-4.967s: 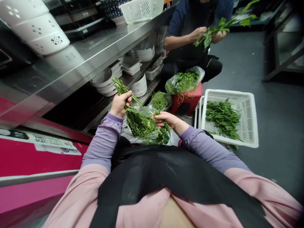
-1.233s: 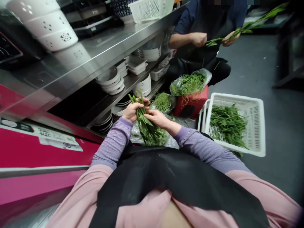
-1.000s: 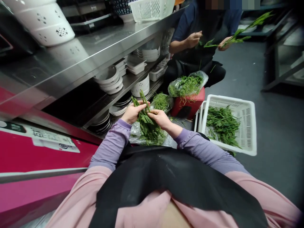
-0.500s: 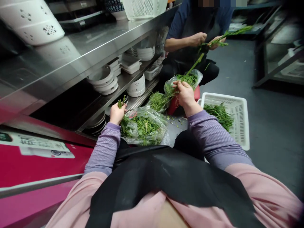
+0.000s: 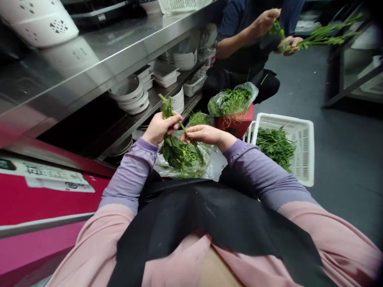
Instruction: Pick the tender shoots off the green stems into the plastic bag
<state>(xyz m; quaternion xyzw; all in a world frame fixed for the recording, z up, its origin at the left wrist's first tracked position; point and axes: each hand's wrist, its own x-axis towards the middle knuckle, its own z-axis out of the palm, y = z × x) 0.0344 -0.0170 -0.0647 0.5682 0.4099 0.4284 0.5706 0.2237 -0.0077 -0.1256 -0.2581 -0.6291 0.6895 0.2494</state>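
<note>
My left hand is closed around a bunch of leafy greens, the cut stems poking up above the fist and the leaves hanging below. Fingers pinched, my right hand grips one thin green stem beside that bunch. Directly beneath both hands lies a clear plastic bag full of loose greens. Farther off, another bag of fine green trimmings rests on a red box. To the right, a white plastic basket holds a pile of green stems.
Across from me crouches a person in dark clothing, holding long greens in a hand. A steel counter runs along my left, with white bowls on its lower shelf. A metal rack stands at the far right.
My right hand has come back from the trimmings bag toward my left hand and now pinches a stem. My left hand has moved right and up with the bunch. The other person's greens have swung right.
</note>
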